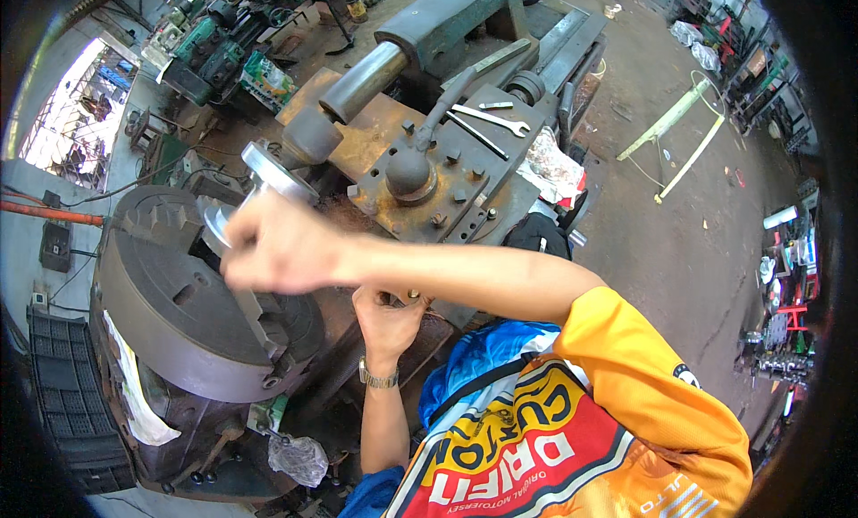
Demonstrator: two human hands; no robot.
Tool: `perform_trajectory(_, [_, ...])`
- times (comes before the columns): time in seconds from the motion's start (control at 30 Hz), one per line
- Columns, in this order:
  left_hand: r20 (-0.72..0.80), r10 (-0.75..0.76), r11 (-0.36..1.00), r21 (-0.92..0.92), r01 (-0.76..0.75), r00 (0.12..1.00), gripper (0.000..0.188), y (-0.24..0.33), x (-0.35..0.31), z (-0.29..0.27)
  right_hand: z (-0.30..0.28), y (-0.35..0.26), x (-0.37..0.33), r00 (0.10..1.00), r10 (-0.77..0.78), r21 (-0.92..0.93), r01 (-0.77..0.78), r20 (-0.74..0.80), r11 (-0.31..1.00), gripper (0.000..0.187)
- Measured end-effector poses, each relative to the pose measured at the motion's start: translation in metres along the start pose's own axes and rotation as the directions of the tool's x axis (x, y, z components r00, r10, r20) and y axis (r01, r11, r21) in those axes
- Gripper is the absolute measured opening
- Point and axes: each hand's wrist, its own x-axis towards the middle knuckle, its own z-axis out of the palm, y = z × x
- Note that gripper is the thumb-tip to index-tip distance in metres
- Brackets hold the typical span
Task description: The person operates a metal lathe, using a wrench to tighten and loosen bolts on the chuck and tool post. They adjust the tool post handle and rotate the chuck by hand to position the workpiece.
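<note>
My right hand (281,241) is smeared by motion, its arm stretched across in front of the large lathe chuck (201,286). It is nearest to a shiny flanged metal workpiece (273,174) by the chuck's face; whether it touches the piece is unclear. Below that forearm, my left hand (389,321), with a metal watch on its wrist, is closed, and what its fingers hold is mostly hidden. Just beyond my arm stands the tool post (410,175) with its round-capped clamp handle. The tailstock quill (362,80) points toward the workpiece.
An open-ended wrench (492,120) and a metal rod lie on the carriage beside a stained rag (550,165). A clear plastic bag (299,460) hangs below the chuck. Another green machine (210,58) stands far left. A pale metal frame (670,129) lies on the floor at right.
</note>
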Motion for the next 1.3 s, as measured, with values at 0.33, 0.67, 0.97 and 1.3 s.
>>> perform_trajectory(0.33, [0.003,0.135,0.986,-0.094,-0.134,0.991,0.035,-0.004,0.007,0.003,-0.069,-0.092,-0.152,0.770,-0.409,0.099,0.417,0.490,0.904,0.017])
perform_trajectory(0.67, [0.053,-0.020,0.996,-0.086,0.025,0.998,0.028,-0.001,0.003,0.001,-0.055,0.010,-0.015,0.948,-0.073,-0.144,0.029,-0.310,0.989,0.021])
perform_trajectory(0.97, [0.006,0.110,0.984,-0.140,-0.108,0.994,0.032,-0.003,0.002,-0.004,0.035,-0.057,-0.123,0.538,-0.344,0.177,0.339,0.769,0.924,0.019])
perform_trajectory(1.3, [0.077,-0.115,0.974,-0.187,0.128,0.990,0.047,-0.002,-0.002,0.001,-0.109,-0.041,-0.080,0.942,-0.101,-0.079,0.079,-0.321,0.994,0.046])
